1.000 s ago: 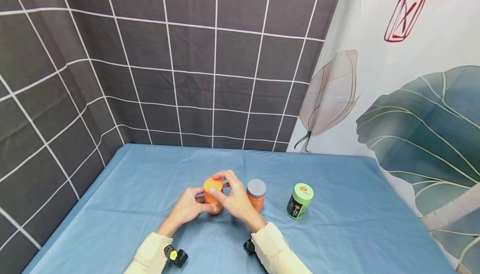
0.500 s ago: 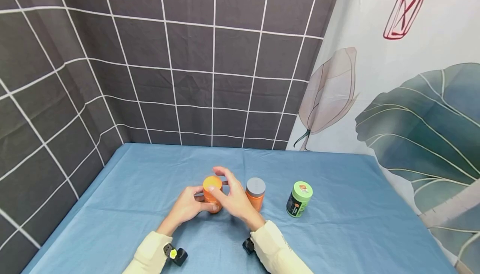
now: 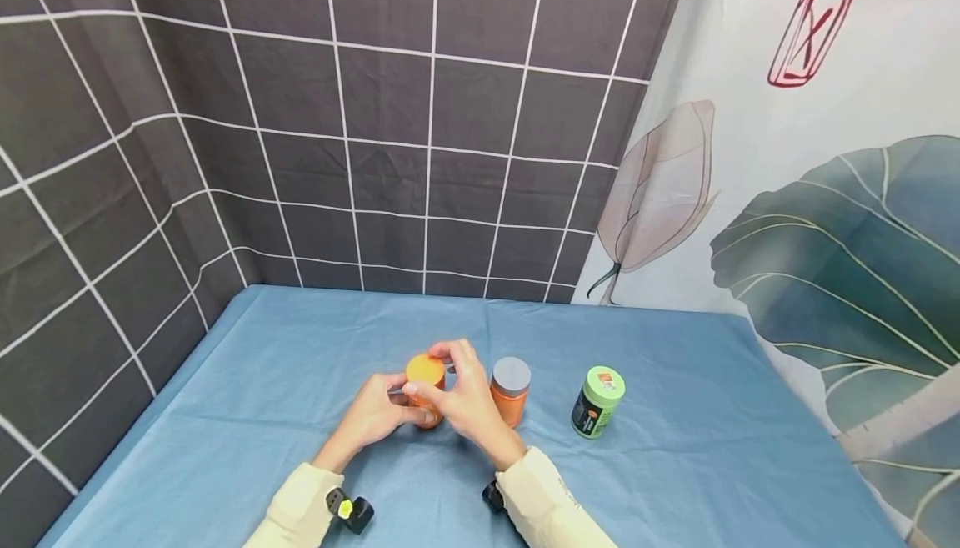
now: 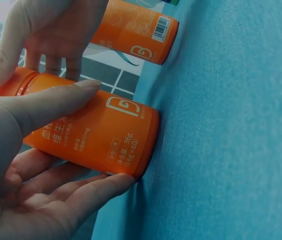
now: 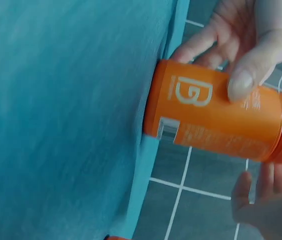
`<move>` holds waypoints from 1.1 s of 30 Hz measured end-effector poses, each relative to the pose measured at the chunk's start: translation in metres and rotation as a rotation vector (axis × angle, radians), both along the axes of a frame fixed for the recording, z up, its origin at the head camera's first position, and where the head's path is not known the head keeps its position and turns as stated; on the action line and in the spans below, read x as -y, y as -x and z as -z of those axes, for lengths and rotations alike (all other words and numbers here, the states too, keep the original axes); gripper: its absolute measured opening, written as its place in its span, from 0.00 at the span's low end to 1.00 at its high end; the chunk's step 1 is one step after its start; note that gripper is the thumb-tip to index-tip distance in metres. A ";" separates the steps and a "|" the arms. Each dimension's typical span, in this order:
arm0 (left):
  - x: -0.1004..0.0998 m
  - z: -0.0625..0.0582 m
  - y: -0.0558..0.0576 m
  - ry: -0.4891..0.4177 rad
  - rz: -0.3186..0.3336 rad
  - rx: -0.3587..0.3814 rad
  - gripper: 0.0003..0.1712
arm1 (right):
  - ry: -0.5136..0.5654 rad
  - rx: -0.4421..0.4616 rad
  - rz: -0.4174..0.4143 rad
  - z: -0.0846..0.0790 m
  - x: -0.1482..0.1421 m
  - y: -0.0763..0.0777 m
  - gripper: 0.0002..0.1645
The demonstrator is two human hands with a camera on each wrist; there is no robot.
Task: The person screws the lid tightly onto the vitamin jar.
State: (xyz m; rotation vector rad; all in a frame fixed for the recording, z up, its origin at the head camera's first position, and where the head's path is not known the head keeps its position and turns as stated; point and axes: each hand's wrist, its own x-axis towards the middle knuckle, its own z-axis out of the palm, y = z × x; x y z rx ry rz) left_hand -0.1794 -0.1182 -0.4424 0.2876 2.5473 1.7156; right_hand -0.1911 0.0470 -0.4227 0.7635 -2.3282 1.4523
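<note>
An orange supplement bottle (image 4: 131, 132) with white print and a yellow-orange lid (image 3: 425, 369) stands upright on the blue cloth. My left hand (image 3: 371, 413) grips its body, thumb across the front and fingers round the other side, as the left wrist view shows. From the right, my right hand (image 3: 467, 398) holds the lid, with its thumb on the near side and index finger at the far edge. In the right wrist view, the same orange bottle (image 5: 205, 110) has its base at the cloth and the left thumb pressed on its label.
Just right of my right hand stands a second orange bottle (image 3: 510, 402) with a grey lid. Farther right is a green-lidded jar (image 3: 597, 402) with a black label. Blue cloth (image 3: 300, 348) covers the table; a dark gridded curtain (image 3: 390, 173) hangs behind.
My right index finger, raised off the lid half a second ago, is back down at its far edge. The right thumb has shifted left along the lid. The left hand keeps its grip.
</note>
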 end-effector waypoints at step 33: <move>-0.001 -0.005 -0.003 -0.009 0.008 -0.008 0.24 | -0.066 0.072 -0.008 -0.002 -0.002 -0.003 0.31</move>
